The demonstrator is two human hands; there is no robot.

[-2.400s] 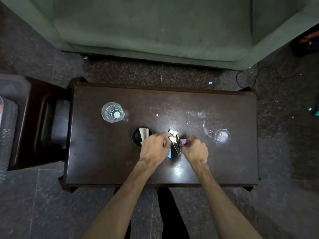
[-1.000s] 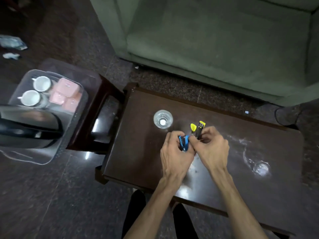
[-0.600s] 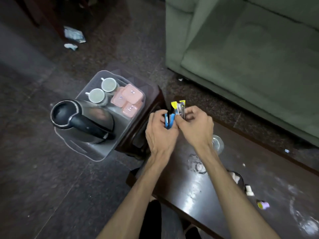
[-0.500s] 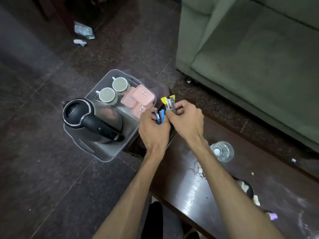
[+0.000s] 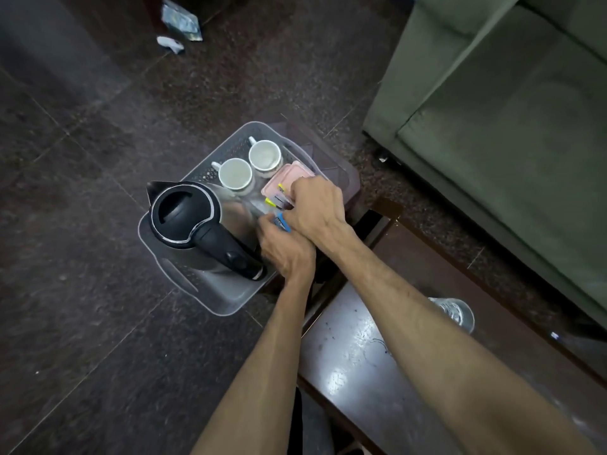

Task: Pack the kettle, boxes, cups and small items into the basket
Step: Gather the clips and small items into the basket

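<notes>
Now both hands point(image 5: 305, 224), clamped on small items point(image 5: 279, 208), have reached the basket point(image 5: 226, 297).

Beneath our hands point(image 5: 302, 231) sits the clear basket point(image 5: 226, 300), resting on a dark side stand point(image 5: 348, 178) that rises from the speckled floor point(image 5: 82, 290). Behind our wrists runs the dark bench point(image 5: 354, 366), carrying a glass point(image 5: 455, 311) just right of our right forearm. Far ahead, wrappers point(image 5: 180, 24) lie on the floor.
</notes>
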